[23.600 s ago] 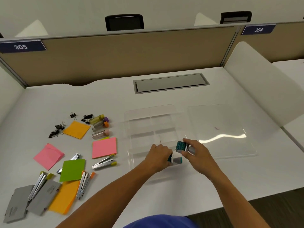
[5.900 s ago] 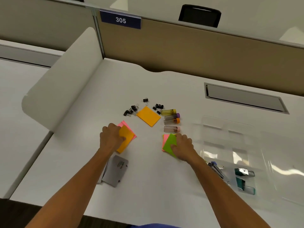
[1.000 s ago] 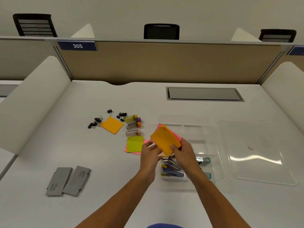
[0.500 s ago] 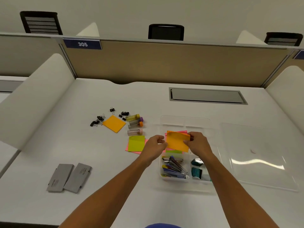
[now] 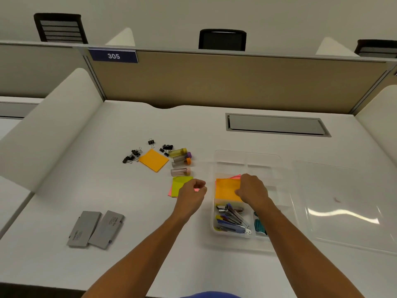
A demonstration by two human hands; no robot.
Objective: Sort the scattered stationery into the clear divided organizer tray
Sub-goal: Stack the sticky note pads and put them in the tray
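Note:
The clear divided organizer tray (image 5: 247,157) sits right of centre on the white desk. An orange sticky pad (image 5: 226,189) lies over a pink one in its middle left compartment, and my right hand (image 5: 252,191) presses down on their right edge. My left hand (image 5: 191,193) hovers just left of the tray with fingers loosely curled, holding nothing, over a green and pink sticky pad (image 5: 179,184). Staplers (image 5: 231,218) fill the tray's near left compartment; teal items (image 5: 258,226) lie beside them, partly hidden by my right arm.
Farther left lie another orange sticky pad (image 5: 153,160), several black binder clips (image 5: 132,155) and several small capped tubes (image 5: 180,161). Two grey cases (image 5: 95,229) rest near the front left. The clear tray lid (image 5: 348,207) lies right of the tray. A cable hatch (image 5: 277,125) sits behind.
The orange and pink pads went from held up in both hands down into the tray's compartment. My left hand let go and drew back to the left.

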